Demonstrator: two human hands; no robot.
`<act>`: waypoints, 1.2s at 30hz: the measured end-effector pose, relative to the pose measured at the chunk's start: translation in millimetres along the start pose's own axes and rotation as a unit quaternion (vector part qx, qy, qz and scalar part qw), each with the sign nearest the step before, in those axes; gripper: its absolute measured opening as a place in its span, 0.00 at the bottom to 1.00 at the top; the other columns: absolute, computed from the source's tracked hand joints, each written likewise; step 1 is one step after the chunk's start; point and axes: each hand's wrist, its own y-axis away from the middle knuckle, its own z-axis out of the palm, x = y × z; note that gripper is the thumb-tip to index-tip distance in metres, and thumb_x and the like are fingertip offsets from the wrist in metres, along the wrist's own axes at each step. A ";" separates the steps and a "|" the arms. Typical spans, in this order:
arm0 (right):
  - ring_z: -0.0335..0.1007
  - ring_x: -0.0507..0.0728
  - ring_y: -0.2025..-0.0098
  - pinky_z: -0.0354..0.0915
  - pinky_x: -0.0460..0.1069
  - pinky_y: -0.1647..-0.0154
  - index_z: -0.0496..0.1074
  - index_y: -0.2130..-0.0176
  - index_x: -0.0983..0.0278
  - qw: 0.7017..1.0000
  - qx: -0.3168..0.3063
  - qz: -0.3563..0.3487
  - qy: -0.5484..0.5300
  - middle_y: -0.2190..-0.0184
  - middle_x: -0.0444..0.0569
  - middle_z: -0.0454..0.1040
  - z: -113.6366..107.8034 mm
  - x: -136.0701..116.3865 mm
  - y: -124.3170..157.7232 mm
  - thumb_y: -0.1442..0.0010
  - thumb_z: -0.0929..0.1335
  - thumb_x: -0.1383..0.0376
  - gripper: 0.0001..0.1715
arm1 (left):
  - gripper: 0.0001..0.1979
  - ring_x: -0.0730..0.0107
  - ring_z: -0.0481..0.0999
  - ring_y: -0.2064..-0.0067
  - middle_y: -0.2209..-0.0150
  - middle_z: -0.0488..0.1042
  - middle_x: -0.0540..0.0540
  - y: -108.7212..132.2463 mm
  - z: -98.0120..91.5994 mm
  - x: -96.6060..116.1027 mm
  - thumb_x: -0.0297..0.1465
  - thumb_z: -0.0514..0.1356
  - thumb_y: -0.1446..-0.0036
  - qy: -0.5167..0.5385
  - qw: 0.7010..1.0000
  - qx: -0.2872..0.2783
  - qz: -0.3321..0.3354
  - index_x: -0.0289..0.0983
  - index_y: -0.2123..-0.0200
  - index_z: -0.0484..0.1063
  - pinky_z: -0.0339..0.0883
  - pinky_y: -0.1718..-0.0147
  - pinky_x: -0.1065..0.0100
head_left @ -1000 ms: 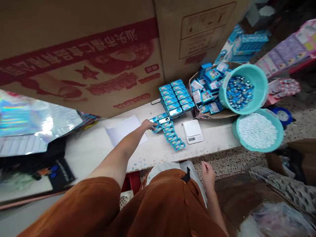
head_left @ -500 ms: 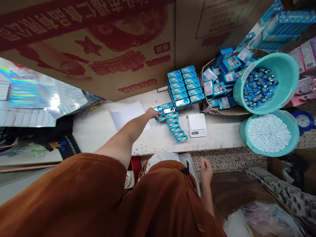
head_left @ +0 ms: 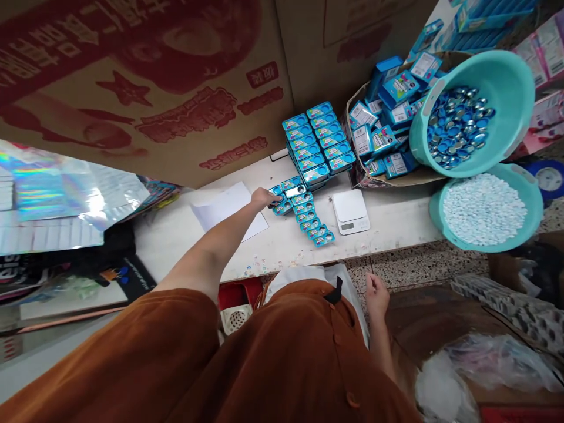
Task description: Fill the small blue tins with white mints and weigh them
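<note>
"Fingers of the left hand are bent at the near-left end of the tins, touching; whether they pinch one or merely rest on it cannot be told."

"And the right hand?"

"At four o'clock from the left, off the table: fingers loosely bent, nothing seen in them."

"Orient the rest."

"Left hand as centre, twelve at the top edge. Tins lie on the table at three o'clock, their column running towards four; the stack stands at two, the scale at three beyond the column, the paper at nine."

"Step in hand?"

"Judged from posture — placing or straightening tins, one-handed; which, the view does not settle."

"What does the next move call for?"

"Probably a light, level touch — no sideways drag, since the tins sit close together."
</note>
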 end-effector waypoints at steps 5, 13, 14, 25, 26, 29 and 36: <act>0.71 0.59 0.59 0.65 0.53 0.54 0.76 0.61 0.64 1.000 0.000 0.001 -0.001 0.60 0.55 0.77 0.2 0.6 -0.4 0.40 0.60 0.52 0.23 | 0.20 0.70 0.72 0.72 0.79 0.73 0.52 6.8 -6.6 2.0 0.38 0.74 0.72 -0.109 0.991 0.014 0.073 0.36 0.75 0.71 0.59 0.75 0.73; 0.71 0.59 0.60 0.65 0.53 0.54 0.76 0.60 0.64 1.000 0.003 0.012 0.001 0.61 0.54 0.77 0.5 0.3 -0.4 0.40 0.60 0.52 0.24 | 0.24 0.80 0.63 0.82 0.80 0.72 0.50 14.4 -17.5 -5.6 0.41 0.73 0.69 0.044 0.995 -0.063 0.067 0.33 0.72 0.70 0.50 0.82 0.75; 0.71 0.59 0.60 0.65 0.54 0.54 0.76 0.60 0.64 1.000 0.005 0.008 0.001 0.61 0.55 0.77 0.6 -0.7 -0.9 0.40 0.60 0.52 0.24 | 0.24 0.81 0.62 0.82 0.80 0.72 0.50 15.2 -18.4 -7.4 0.41 0.73 0.69 0.055 0.994 -0.066 0.061 0.34 0.72 0.69 0.49 0.83 0.75; 0.71 0.59 0.58 0.64 0.54 0.53 0.76 0.61 0.64 1.000 -0.025 0.015 -0.001 0.60 0.55 0.77 1.0 -9.7 -7.6 0.41 0.60 0.52 0.23 | 0.18 0.86 0.53 0.85 0.79 0.69 0.51 40.4 -12.2 -15.5 0.42 0.66 0.56 0.242 0.954 -0.158 0.078 0.35 0.73 0.66 0.41 0.85 0.76; 0.71 0.59 0.58 0.64 0.54 0.53 0.76 0.61 0.64 0.999 -0.029 0.014 0.001 0.60 0.55 0.77 1.3 -10.3 -8.6 0.41 0.61 0.52 0.23 | 0.18 0.86 0.53 0.85 0.79 0.69 0.50 40.4 -10.9 -16.1 0.42 0.66 0.56 0.233 0.957 -0.152 0.078 0.35 0.74 0.66 0.42 0.85 0.76; 0.71 0.59 0.58 0.64 0.54 0.52 0.76 0.61 0.64 0.999 -0.035 -0.003 0.004 0.60 0.55 0.77 2.6 -13.2 -11.7 0.41 0.61 0.52 0.23 | 0.18 0.84 0.56 0.85 0.78 0.72 0.48 33.8 -6.6 -16.8 0.41 0.66 0.55 0.152 0.982 -0.088 0.065 0.35 0.77 0.64 0.47 0.85 0.76; 0.71 0.59 0.58 0.64 0.55 0.51 0.75 0.62 0.65 0.999 -0.044 -0.026 -0.001 0.61 0.56 0.77 6.1 -22.7 -14.4 0.40 0.61 0.53 0.23 | 0.12 0.70 0.71 0.75 0.76 0.77 0.44 14.5 9.2 -0.8 0.37 0.67 0.58 -0.055 0.998 0.016 0.035 0.34 0.78 0.72 0.62 0.76 0.71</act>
